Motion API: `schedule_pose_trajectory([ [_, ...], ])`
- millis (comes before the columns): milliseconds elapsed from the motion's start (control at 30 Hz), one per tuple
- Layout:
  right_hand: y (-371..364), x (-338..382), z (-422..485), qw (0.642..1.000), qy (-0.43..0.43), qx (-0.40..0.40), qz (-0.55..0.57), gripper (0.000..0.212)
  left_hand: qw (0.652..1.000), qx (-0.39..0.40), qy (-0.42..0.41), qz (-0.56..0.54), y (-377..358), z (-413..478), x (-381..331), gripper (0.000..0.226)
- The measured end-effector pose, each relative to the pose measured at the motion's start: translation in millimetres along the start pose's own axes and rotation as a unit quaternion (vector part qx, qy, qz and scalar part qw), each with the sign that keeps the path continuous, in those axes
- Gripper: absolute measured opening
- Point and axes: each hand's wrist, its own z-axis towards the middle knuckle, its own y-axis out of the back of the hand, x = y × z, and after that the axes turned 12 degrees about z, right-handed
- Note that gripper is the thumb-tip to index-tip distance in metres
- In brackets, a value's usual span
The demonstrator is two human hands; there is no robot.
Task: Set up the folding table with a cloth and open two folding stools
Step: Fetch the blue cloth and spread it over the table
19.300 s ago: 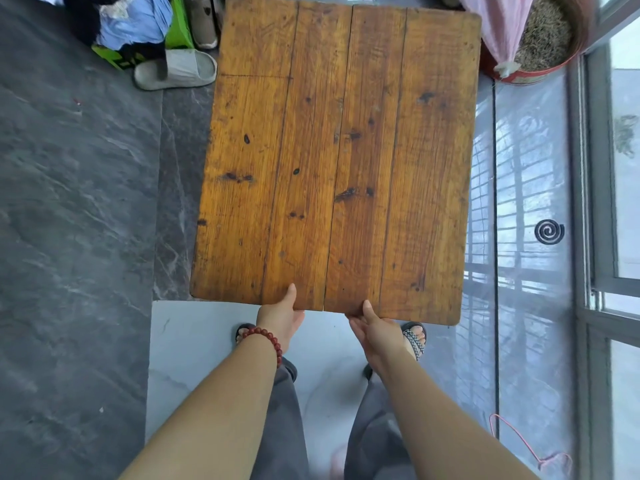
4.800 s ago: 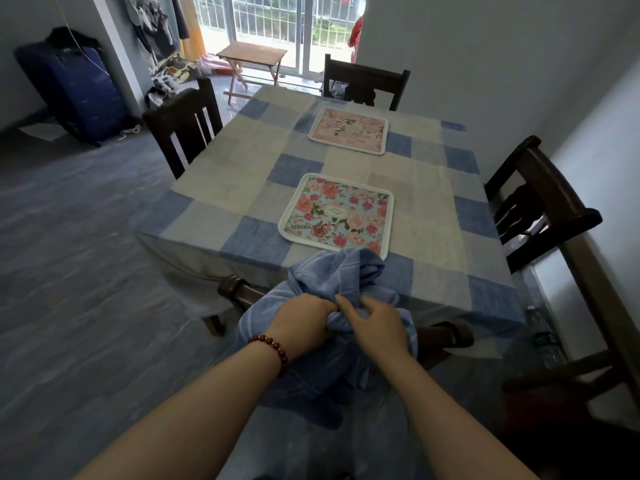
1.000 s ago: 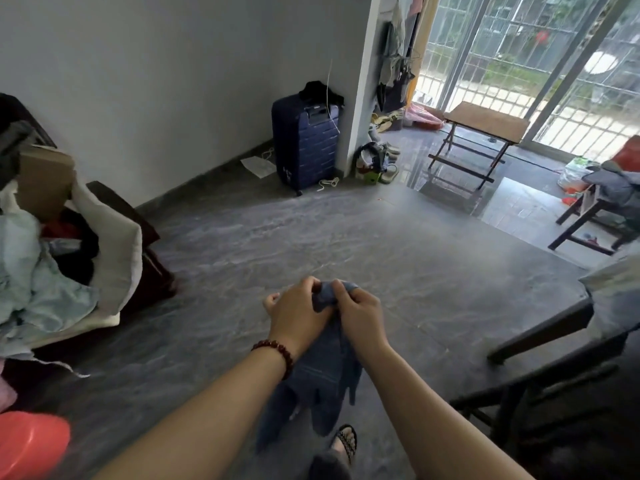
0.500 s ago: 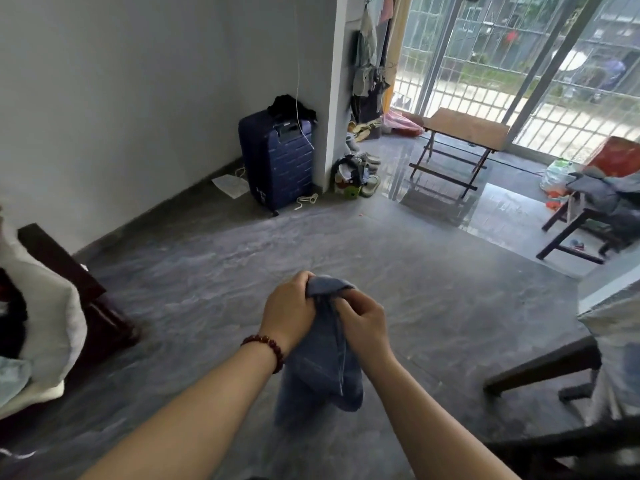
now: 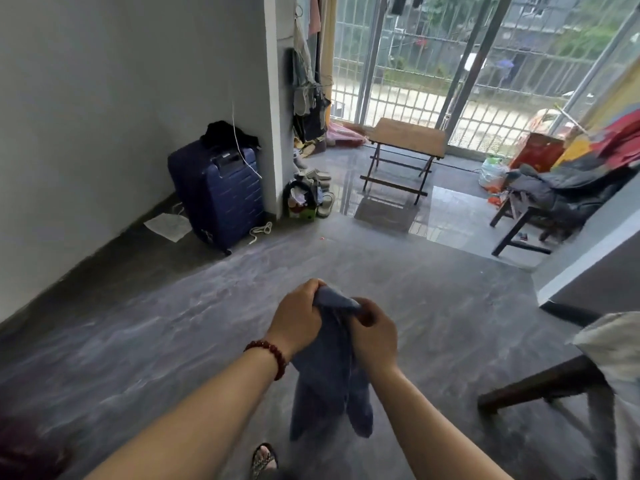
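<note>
The left hand (image 5: pixel 298 322) and the right hand (image 5: pixel 375 336) are held side by side in front of the body, above the middle of the grey floor (image 5: pixel 138 341). Both are clenched on the top of a blue cloth (image 5: pixel 329 386). The left hand's fingers are curled round the upper left part of the bunched fabric, and the right hand pinches the upper right part between the thumb and curled fingers. The gripped portion forms a short ridge between the two hands. The remainder of the cloth hangs straight down below the grips, between the forearms, in loose folds. A red bead bracelet (image 5: pixel 268 351) sits on the left wrist, and a sandalled foot (image 5: pixel 265 459) shows on the floor just below the cloth's lower end. The folding table (image 5: pixel 408 138) stands unfolded on its crossed legs at the far edge of the floor, in front of the barred glass doors, well apart from the hands and the cloth. A dark blue suitcase (image 5: pixel 221 192) stands upright against the left wall, beside the wall's corner. A low bench (image 5: pixel 519 230) heaped with clothes stands at the far right.
</note>
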Motion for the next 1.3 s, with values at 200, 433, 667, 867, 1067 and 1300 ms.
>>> schedule_pose_trajectory([
  [200, -35, 23, 58, 0.991, 0.064, -0.087, -0.075, 0.014, 0.999, 0.037, -0.033, -0.011, 29, 72, 16, 0.024],
  [433, -61, 38, 107, 0.994, 0.052, -0.091, -0.003, 0.03, 0.994, 0.079, -0.055, -0.05, 44, 130, 29, 0.018],
  [667, -83, 37, 158, 0.995, 0.037, -0.085, 0.035, 0.026, 0.99, 0.114, -0.079, -0.005, 45, 185, 40, 0.039],
  [867, -92, 37, 232, 0.997, 0.038, -0.063, 0.033, 0.022, 0.992, 0.082, -0.077, 0.059, 39, 262, 43, 0.019],
  [1067, -88, 62, 329, 0.997, 0.072, -0.03, 0.023, 0.011, 0.993, 0.037, -0.09, 0.071, 39, 360, 21, 0.021],
  [1300, -76, 63, 416, 0.997, 0.041, 0.002, -0.066, 0.02, 0.992, 0.005, -0.117, 0.04, 39, 446, -12, 0.025],
])
